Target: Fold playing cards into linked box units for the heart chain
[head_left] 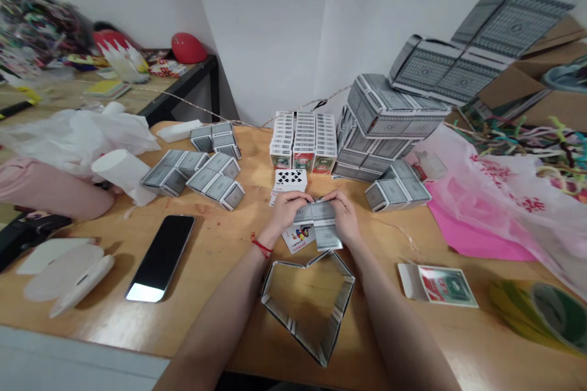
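Observation:
Both my hands meet at the table's middle, pinching a small folded piece made of grey-patterned playing cards (pixel 320 215). My left hand (pixel 287 211), with a red string at its wrist, grips the piece's left end with curled fingers. My right hand (pixel 345 215) grips its right end. A loose joker card (pixel 298 237) and a face-down card (pixel 328 237) lie just under the hands. Nearer to me lies a heart-shaped frame of folded cards (pixel 308 302). A face-up black-suit card (pixel 290 179) rests beyond my left hand.
Rows of card decks (pixel 303 139) stand at the back, beside stacked folded card blocks (pixel 385 128). More card blocks (pixel 215 180) lie at left, near a black phone (pixel 161 256) and white plastic bags (pixel 77 134). A card box (pixel 440 284), pink plastic (pixel 495 208) and tape (pixel 545 314) sit right.

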A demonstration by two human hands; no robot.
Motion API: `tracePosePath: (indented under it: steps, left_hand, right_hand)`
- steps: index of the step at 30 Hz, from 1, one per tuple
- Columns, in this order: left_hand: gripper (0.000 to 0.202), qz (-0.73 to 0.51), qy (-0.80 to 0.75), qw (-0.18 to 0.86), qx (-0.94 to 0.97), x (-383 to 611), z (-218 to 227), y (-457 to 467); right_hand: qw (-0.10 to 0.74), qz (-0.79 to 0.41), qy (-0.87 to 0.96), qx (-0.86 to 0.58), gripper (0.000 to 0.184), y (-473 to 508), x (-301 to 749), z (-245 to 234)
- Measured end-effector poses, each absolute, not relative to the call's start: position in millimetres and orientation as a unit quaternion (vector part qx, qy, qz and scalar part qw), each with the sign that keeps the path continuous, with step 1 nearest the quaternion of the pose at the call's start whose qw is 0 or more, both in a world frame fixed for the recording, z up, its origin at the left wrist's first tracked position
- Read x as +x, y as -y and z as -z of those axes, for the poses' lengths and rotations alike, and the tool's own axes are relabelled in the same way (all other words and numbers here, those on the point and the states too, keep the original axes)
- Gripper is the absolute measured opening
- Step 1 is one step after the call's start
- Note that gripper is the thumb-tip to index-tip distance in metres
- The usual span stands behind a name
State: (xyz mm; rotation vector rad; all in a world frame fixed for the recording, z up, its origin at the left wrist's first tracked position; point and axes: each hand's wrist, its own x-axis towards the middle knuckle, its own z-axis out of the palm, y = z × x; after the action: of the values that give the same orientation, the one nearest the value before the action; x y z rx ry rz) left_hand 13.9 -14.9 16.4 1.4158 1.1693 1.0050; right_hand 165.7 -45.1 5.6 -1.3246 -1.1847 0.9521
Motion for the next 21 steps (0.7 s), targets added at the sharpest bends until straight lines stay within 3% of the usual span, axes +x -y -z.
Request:
tracePosePath:
  steps: [9,21]
  left_hand:
    - [0.017,-0.426,-0.472,0.501,0.587,15,-17,17]
    - [0.016,-0.440,-0.481,0.500,0.569,15,-16,15]
  right_hand:
    - [0.527,-0.415,0.469,-0.575,0.028,42,162,0]
    - [0.519,-0.441,0.505,-0.531,0.024,45,162,3]
